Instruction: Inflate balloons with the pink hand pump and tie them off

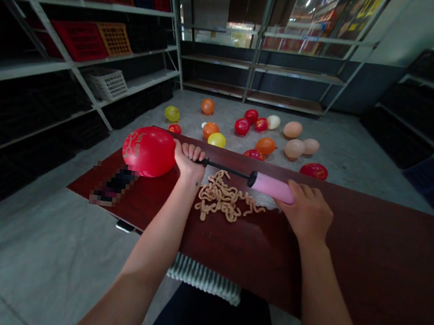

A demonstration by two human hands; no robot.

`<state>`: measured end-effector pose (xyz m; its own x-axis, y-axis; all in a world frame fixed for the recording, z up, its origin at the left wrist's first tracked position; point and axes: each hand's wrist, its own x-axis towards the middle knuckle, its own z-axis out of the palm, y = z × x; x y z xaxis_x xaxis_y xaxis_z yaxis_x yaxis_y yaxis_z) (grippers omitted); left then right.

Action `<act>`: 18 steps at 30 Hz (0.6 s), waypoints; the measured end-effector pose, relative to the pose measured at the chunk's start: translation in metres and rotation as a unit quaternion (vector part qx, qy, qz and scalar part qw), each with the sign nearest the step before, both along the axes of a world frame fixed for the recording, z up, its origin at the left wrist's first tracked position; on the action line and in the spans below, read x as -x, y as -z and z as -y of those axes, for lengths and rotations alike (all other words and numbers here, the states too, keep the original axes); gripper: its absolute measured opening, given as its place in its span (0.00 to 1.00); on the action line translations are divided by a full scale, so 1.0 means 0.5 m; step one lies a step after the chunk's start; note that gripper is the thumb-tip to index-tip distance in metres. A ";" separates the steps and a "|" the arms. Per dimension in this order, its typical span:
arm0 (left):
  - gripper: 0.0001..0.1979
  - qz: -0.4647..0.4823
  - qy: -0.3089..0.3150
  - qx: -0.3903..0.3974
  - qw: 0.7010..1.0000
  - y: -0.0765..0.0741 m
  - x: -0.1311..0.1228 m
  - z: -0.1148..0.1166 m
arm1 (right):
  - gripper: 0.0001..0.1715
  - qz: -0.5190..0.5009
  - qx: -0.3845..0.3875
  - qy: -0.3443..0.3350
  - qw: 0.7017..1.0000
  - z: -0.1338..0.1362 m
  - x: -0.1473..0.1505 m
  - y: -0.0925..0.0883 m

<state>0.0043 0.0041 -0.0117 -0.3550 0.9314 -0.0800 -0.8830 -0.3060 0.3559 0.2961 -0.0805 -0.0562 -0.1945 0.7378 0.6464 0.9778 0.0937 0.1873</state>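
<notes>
My left hand (189, 160) is closed in a fist around the neck of a red balloon (148, 151) and the tip of a hand pump. The inflated balloon sticks out to the left over the dark red table (368, 257). My right hand (308, 212) grips the pink barrel of the pump (272, 187); its thin black rod runs left to my left fist. A heap of limp tan balloons (222, 198) lies on the table just below the rod.
Several inflated balloons (266, 134) in red, orange, yellow and beige lie on the grey floor beyond the table. Metal shelving with red, orange and white crates (98, 35) lines the left wall. A blurred dark object (113, 186) rests on the table's left end.
</notes>
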 end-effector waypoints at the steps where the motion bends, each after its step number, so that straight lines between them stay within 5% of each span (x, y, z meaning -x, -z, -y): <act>1: 0.28 -0.003 0.001 -0.006 1.000 -0.001 -0.005 0.002 | 0.23 -0.002 -0.001 0.006 1.000 0.000 0.000 0.000; 9: 0.29 -0.049 -0.001 -0.028 0.998 -0.014 -0.040 0.017 | 0.25 -0.026 0.046 0.011 0.999 -0.002 0.011 0.005; 18: 0.30 -0.078 0.052 0.009 0.996 -0.016 -0.108 0.056 | 0.31 -0.077 0.111 -0.047 0.990 0.017 0.093 0.001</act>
